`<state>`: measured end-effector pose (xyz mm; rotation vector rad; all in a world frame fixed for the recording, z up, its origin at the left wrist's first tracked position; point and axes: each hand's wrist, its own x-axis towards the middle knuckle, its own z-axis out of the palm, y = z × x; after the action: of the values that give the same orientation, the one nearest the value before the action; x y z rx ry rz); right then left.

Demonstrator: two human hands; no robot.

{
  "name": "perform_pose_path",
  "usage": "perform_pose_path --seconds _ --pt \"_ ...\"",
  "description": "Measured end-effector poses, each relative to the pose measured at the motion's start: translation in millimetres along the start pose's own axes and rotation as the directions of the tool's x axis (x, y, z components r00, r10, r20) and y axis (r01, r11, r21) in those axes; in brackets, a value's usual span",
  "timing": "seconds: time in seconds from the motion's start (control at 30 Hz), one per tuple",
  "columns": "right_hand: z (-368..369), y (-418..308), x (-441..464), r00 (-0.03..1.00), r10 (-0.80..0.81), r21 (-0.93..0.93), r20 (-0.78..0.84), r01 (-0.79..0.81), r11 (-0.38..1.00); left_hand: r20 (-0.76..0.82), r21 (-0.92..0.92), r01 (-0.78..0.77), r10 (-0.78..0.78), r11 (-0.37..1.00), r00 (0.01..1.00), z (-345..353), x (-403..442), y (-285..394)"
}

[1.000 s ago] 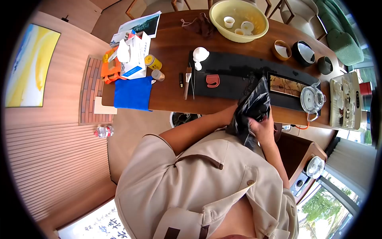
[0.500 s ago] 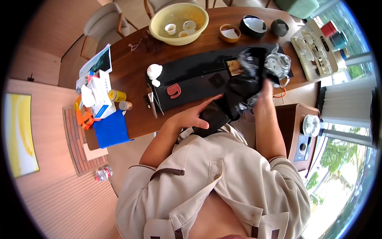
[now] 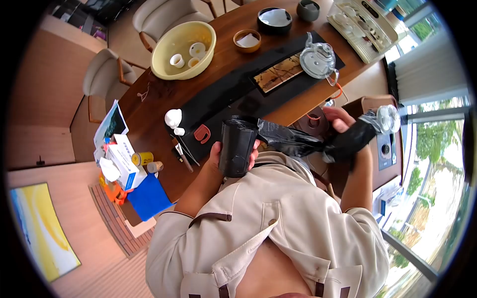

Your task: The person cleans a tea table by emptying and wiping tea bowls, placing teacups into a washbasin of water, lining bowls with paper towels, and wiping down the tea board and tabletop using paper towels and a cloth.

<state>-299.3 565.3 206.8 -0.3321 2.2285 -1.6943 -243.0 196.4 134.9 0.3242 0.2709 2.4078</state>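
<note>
Close to my body, my left hand [image 3: 214, 158] is wrapped round a black cylindrical container [image 3: 234, 148]. From its top a twisted black plastic bag [image 3: 290, 139] stretches to the right. The bag's far part lies over my right hand [image 3: 340, 119], whose fingers show partly behind the plastic; whether they grip it cannot be made out. Beyond the container, on the black tray [image 3: 213, 97], lies a red curled item [image 3: 202, 134]. White lumps [image 3: 173, 118] rest near the tray's left end.
A yellow basin [image 3: 159, 67] with small cups stands at the back. Bowls [image 3: 247, 41] are right of it. The glass teapot [image 3: 318, 59] is on the tray's right part. Tissue box [image 3: 124, 161], yellow can [image 3: 142, 158] and blue cloth [image 3: 149, 197] lie left.
The view has turned to the right. The black bag is now drawn out sideways between my hands, and the container shows upright in my left hand. My right hand has moved right and away from it.
</note>
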Motion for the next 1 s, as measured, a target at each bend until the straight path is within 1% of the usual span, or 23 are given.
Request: perform_pose_path --seconds 0.03,0.1,0.17,0.2,0.23,0.27,0.3,0.37,0.4,0.43,0.5,0.53,0.57,0.6,0.63,0.7,0.73,0.77,0.83,0.9,0.93,0.97,1.0 --pt "15 -7 10 0.991 -0.132 -0.154 0.031 0.135 0.979 0.058 -0.046 0.035 -0.033 0.998 0.998 0 5 -3" --pt "53 -16 27 0.975 -0.195 0.037 0.107 0.192 0.981 0.047 -0.041 0.057 -0.055 0.998 0.997 10 16 -7" --pt "92 -3 45 0.936 -0.319 0.238 0.15 0.279 0.93 0.12 -0.127 0.12 -0.105 0.985 0.987 12 24 -9" --pt "98 -6 46 0.927 -0.203 0.327 0.315 0.095 0.94 0.12 -0.124 0.128 -0.113 0.984 0.986 9 24 -7" --pt "104 -12 45 0.868 -0.102 0.38 0.486 -0.105 0.919 0.095 -0.065 0.123 -0.117 0.99 0.989 6 21 -4" --pt "115 -26 39 0.869 -0.085 0.594 0.487 -0.258 0.762 0.065 -0.007 0.116 -0.115 0.993 0.991 5 15 -3" --pt "113 -20 40 0.865 -0.089 0.596 0.495 -0.263 0.759 0.057 -0.004 0.109 -0.109 0.994 0.992 3 10 -4" --pt "105 -10 42 0.84 0.044 0.389 0.54 -0.295 0.873 -0.017 -0.11 0.027 -0.029 0.994 0.999 5 -1 -9" --pt "104 -8 41 0.864 0.022 0.402 0.503 -0.256 0.879 -0.035 -0.104 0.03 -0.034 0.994 0.999 1 -11 -10" --pt "101 -7 39 0.846 0.011 0.404 0.533 -0.266 0.875 -0.053 -0.099 0.033 -0.038 0.995 0.998 0 -20 -11" --pt "100 -12 37 0.864 -0.056 0.46 0.501 -0.21 0.863 -0.207 0.07 0.015 0.0 0.997 0.978 -1 -34 -13" --pt "98 -14 38 0.859 -0.059 0.456 0.509 -0.212 0.864 -0.209 0.072 0.005 0.01 0.997 0.978 3 -31 -20" --pt "97 -15 39 0.859 -0.023 0.48 0.511 -0.263 0.837 -0.228 0.054 -0.14 0.149 0.989 0.962 10 -24 -30" --pt "96 -16 40 0.857 0.013 0.502 0.514 -0.313 0.806 -0.241 0.046 -0.218 0.222 0.975 0.945 11 -24 -33" --pt "98 -13 41 0.851 0.011 0.498 0.525 -0.317 0.807 -0.253 0.041 -0.294 0.295 0.955 0.922 12 -24 -36" --pt "102 -8 44 0.879 -0.029 0.524 0.477 -0.257 0.812 -0.148 -0.002 -0.111 0.109 0.994 0.983 7 -33 -29" --pt "101 -17 42 0.872 0.029 0.521 0.489 -0.319 0.792 -0.151 -0.001 -0.123 0.121 0.992 0.981 12 -31 -29" --pt "102 -20 42 0.866 0.029 0.515 0.499 -0.323 0.794 -0.152 -0.032 -0.093 0.087 0.995 0.985 18 -29 -30" --pt "101 -22 44 0.875 0.089 0.339 0.476 -0.276 0.899 -0.155 -0.062 -0.073 0.062 0.995 0.986 28 -25 -30" --pt "103 -10 44 0.892 0.091 0.311 0.443 -0.248 0.917 -0.292 0.045 0.007 0.006 0.999 0.957 37 -23 -33" --pt "103 -7 44 0.903 0.04 0.326 0.428 -0.196 0.925 -0.29 0.043 0.013 0.0 0.999 0.957 38 -24 -35" --pt "98 -9 43 0.918 -0.008 0.339 0.397 -0.138 0.931 -0.329 0.131 0.051 -0.005 0.99 0.944 38 -28 -38" --pt "90 -16 40 0.915 0.029 0.183 0.402 -0.111 0.977 -0.351 0.213 0.105 -0.024 0.971 0.936 39 -28 -39"
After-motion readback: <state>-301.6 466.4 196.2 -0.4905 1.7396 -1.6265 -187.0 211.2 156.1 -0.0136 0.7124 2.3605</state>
